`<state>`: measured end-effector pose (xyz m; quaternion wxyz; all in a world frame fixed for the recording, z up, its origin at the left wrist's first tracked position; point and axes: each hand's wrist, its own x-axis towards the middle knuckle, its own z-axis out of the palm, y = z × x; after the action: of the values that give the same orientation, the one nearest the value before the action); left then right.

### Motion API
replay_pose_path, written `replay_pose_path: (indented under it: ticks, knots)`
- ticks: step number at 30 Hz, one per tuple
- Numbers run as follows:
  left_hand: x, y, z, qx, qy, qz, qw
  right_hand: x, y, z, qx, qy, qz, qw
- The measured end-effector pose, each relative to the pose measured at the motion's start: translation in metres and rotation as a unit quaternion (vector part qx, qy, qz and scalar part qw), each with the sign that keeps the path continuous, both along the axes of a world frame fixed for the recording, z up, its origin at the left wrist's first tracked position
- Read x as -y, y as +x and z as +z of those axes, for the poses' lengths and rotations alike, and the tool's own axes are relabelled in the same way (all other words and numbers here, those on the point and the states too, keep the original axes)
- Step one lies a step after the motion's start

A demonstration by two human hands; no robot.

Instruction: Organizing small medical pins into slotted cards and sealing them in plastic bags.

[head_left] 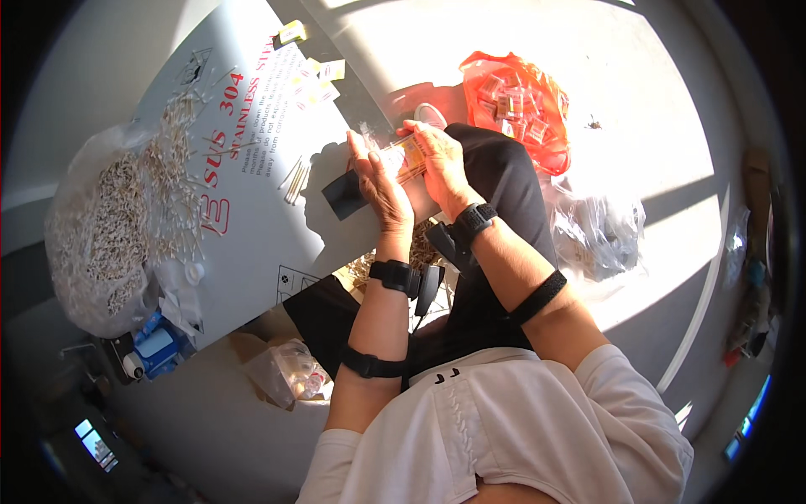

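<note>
Packets, small and orange-and-white, fill a red plastic bag on the floor to the right of the table; these look finished. Another clear-and-yellow packet is in hand, just off the table's right edge and above the lap, so this 1 seems only part done. The left hand has its fingers nearly straight and its thumb against the packet; the right hand curls lightly along the other side. Together the 2 hands hold it between them; whether it is sealed, I cannot tell.

Much appears left: loose sticks spread across the table's left part, beside a full clear bag at its left edge. A small bunch of sticks lies near the table's right edge, and yellow-and-white cards lie at its far end.
</note>
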<state>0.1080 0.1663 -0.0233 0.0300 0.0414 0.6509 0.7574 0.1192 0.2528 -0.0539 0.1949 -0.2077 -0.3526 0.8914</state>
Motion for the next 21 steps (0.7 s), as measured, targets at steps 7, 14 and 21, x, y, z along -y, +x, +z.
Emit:
replay_pose_path:
  ticks: [7, 14, 21]
  knots:
    - [-0.001, -0.002, 0.004, 0.036, 0.066, -0.033, 0.997, -0.004, 0.001, 0.0, -0.002, 0.014, 0.009, 1.0]
    - [0.06, -0.012, 0.004, -0.179, -0.251, 0.123, 0.943, -0.019, 0.007, 0.025, 0.125, 0.185, -0.118, 0.968]
    - [0.142, -0.05, 0.007, -0.215, -0.541, 0.133, 0.802, 0.018, 0.009, 0.056, 0.008, 0.525, 0.008, 0.851]
